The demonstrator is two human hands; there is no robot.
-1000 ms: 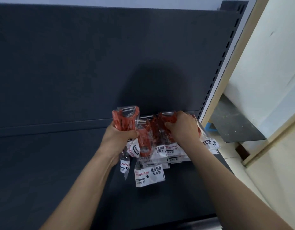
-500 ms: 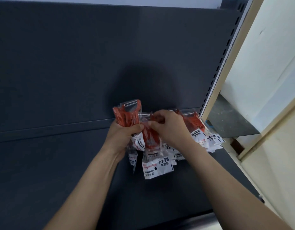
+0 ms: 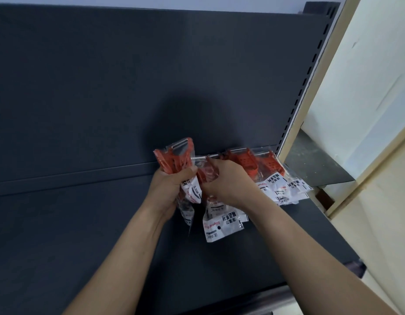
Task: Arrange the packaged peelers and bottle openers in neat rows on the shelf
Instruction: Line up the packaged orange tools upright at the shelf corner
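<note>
My left hand (image 3: 168, 189) grips a bunch of red peelers in clear packets (image 3: 176, 159), held upright above the dark grey shelf (image 3: 83, 235). Just to its right, my right hand (image 3: 226, 180) pinches the top of one packet (image 3: 222, 225) whose white label hangs down below both hands. A row of red packaged peelers (image 3: 268, 170) lies on the shelf at the back right, overlapping, with their white labels toward me.
The shelf's dark back panel (image 3: 128, 87) rises behind the packets. A slotted upright (image 3: 310, 71) and a beige wooden frame (image 3: 329, 64) bound the shelf on the right. A metal front edge (image 3: 265, 298) runs along the bottom.
My right hand left the row at the back right and came left to the bunch in my left hand, where it now pinches a packet. The row lies uncovered.
</note>
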